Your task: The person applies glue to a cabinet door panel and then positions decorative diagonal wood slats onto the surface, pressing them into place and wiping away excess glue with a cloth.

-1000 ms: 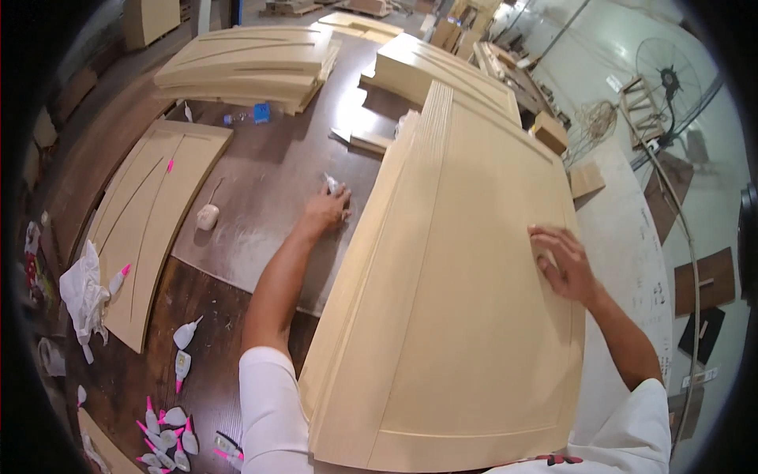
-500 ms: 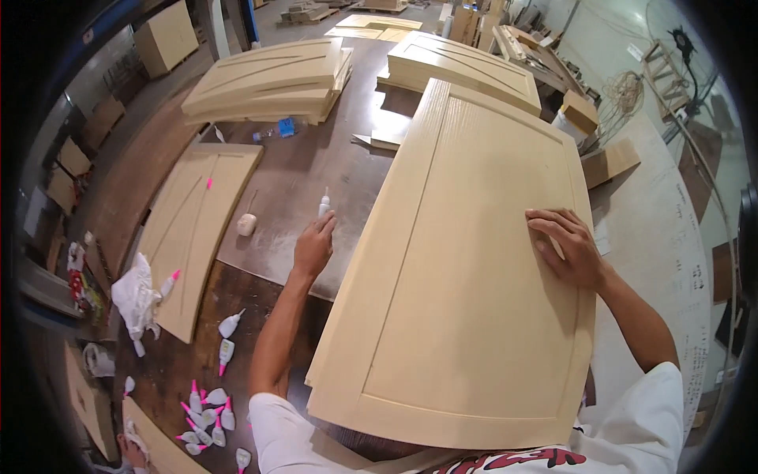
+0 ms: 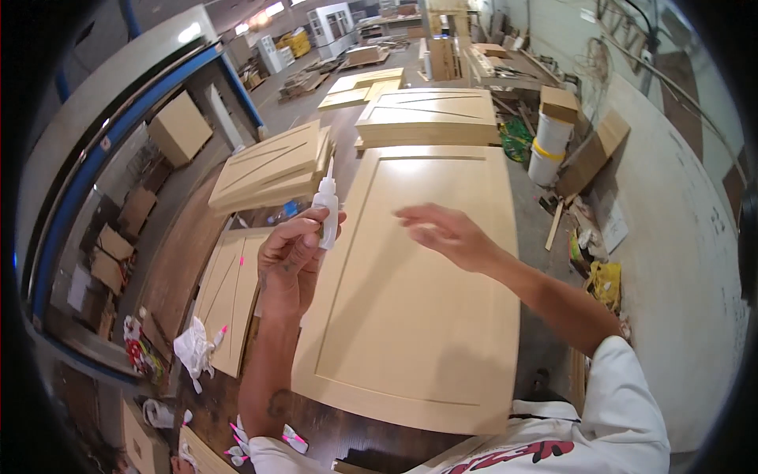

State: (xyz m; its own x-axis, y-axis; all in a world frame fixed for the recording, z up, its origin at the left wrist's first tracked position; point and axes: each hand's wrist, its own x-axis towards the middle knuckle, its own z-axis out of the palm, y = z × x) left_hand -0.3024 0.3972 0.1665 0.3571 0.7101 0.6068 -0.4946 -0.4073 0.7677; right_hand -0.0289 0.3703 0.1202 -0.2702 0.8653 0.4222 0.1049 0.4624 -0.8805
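Observation:
My left hand (image 3: 289,261) is closed round a small white squeeze bottle (image 3: 328,215) and holds it upright, its thin nozzle pointing up. Below both arms lies a large cream cabinet door panel (image 3: 418,332) with a raised frame and a flat centre. Above the middle of this panel is my right hand (image 3: 448,235), slightly blurred, its fingers stretched out and nothing in them. Left of my left forearm, a narrower cream panel (image 3: 225,288) with slanting grooves rests on the table, partly hidden by my arm.
Two stacks of grooved panels, one at left (image 3: 268,170) and one at right (image 3: 430,110), stand farther back. A white cloth (image 3: 192,351) and several pink-capped bottles (image 3: 294,439) lie at lower left. White buckets (image 3: 546,158) stand right of the table. Someone's hand (image 3: 183,466) shows at bottom left.
My left hand has raised the squeeze bottle from low over the table. My right hand has left the panel's right side and moved inward above it. The view has tilted up.

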